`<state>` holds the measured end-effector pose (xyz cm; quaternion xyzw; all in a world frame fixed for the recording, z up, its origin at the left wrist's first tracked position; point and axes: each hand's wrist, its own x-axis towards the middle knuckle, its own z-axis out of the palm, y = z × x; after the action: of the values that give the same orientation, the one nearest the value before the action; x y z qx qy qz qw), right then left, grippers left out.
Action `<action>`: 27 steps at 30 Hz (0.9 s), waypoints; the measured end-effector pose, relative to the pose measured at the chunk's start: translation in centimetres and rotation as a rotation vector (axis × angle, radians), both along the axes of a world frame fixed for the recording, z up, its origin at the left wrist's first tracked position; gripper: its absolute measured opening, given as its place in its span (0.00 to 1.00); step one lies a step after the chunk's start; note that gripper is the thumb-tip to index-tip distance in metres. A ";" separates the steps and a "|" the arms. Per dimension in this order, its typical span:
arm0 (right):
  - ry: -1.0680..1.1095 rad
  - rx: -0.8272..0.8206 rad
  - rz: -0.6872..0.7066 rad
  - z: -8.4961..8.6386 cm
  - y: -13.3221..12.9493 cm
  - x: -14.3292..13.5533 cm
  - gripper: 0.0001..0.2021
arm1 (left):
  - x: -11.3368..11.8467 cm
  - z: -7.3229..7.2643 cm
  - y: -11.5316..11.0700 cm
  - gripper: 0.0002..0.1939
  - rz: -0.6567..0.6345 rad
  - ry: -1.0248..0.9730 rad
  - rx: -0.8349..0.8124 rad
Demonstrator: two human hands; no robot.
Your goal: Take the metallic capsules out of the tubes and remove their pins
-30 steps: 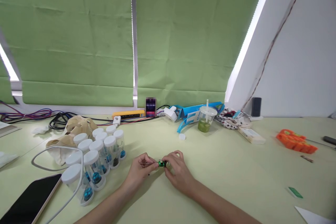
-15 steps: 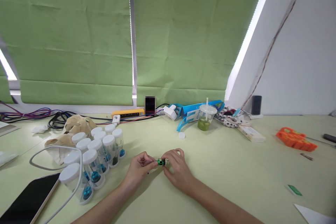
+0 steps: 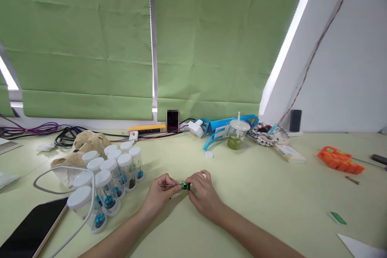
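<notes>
Between my two hands is a small shiny green part with a black end [image 3: 185,186], with thin metal wire running from it. My left hand [image 3: 161,193] is closed, thumb and fingers pinching the wire side of the part. My right hand [image 3: 204,197] curls over the other end, its thumb and fingertips at the black portion. What exactly lies under the right fingertips is hidden. To the left of my hands stand several clear jars with white lids [image 3: 103,178]; most show a blue metallic piece with wire inside. A tiny black speck [image 3: 170,198] lies below my left fingers.
A phone [image 3: 33,227] and a looping white cable [image 3: 91,197] lie at the left. A loose white lid [image 3: 209,155] sits ahead, near a drink cup with straw [image 3: 237,135]. An orange object [image 3: 340,160] and a small green packet [image 3: 338,217] are at the right.
The hands stay almost in place around the green part. My right fingers have shifted very slightly left; the whole view has moved a little.
</notes>
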<state>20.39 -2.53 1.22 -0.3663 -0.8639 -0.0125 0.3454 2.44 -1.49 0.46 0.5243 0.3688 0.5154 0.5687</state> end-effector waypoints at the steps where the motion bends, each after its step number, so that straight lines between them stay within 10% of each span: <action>1: -0.002 0.005 0.000 0.0 0.0 0.0 0.12 | 0.0 0.0 0.0 0.14 0.003 0.004 0.005; 27: 0.012 0.021 0.004 0.0 -0.1 0.0 0.11 | -0.1 -0.4 0.2 0.13 -0.020 -0.006 -0.004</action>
<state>20.44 -2.62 1.26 -0.3609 -0.8624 -0.0188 0.3543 2.33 -1.27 0.04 0.5254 0.3628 0.5104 0.5760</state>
